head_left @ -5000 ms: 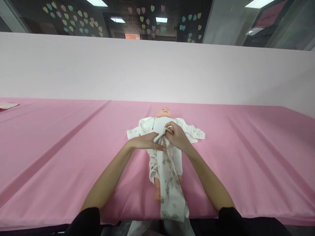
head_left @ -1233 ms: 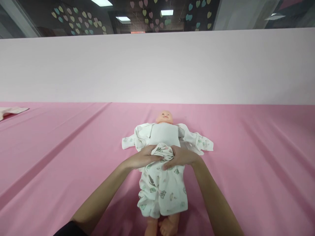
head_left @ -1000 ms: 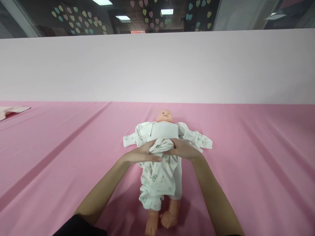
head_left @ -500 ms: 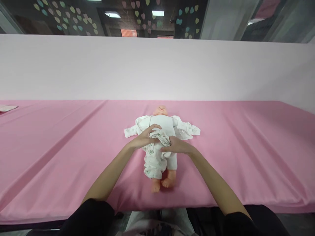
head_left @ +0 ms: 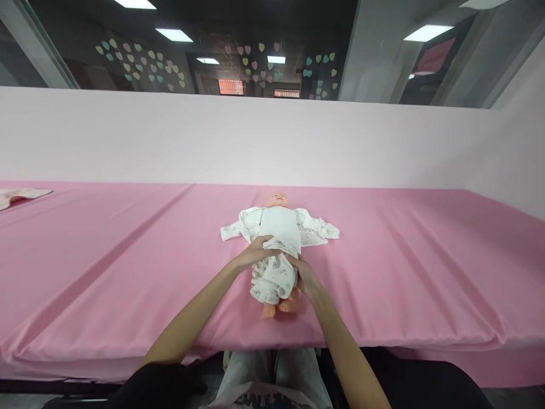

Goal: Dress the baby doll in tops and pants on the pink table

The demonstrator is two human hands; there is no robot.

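A baby doll (head_left: 279,199) lies on its back, head away from me, with a white undergarment (head_left: 279,221) over its body. Around its shoulders a white printed jacket (head_left: 317,227) is spread open, sleeves out to both sides. White printed baby pants (head_left: 272,278) are bunched over the doll's hips and legs, and its bare feet stick out below. My left hand (head_left: 256,251) is closed on the waistband's left side. My right hand (head_left: 303,274) grips the right side of the pants near the hip; its fingertips are partly hidden in the cloth.
The doll rests on a pink sheet (head_left: 128,284) over a wide table. Another light pink cloth (head_left: 23,196) lies at the far left. A white wall (head_left: 255,142) rises behind, with a dark window (head_left: 272,34) bearing heart stickers.
My right hand has moved down along the doll's right-hand side, and the pants now cover more of that leg. The view has tilted up slightly.
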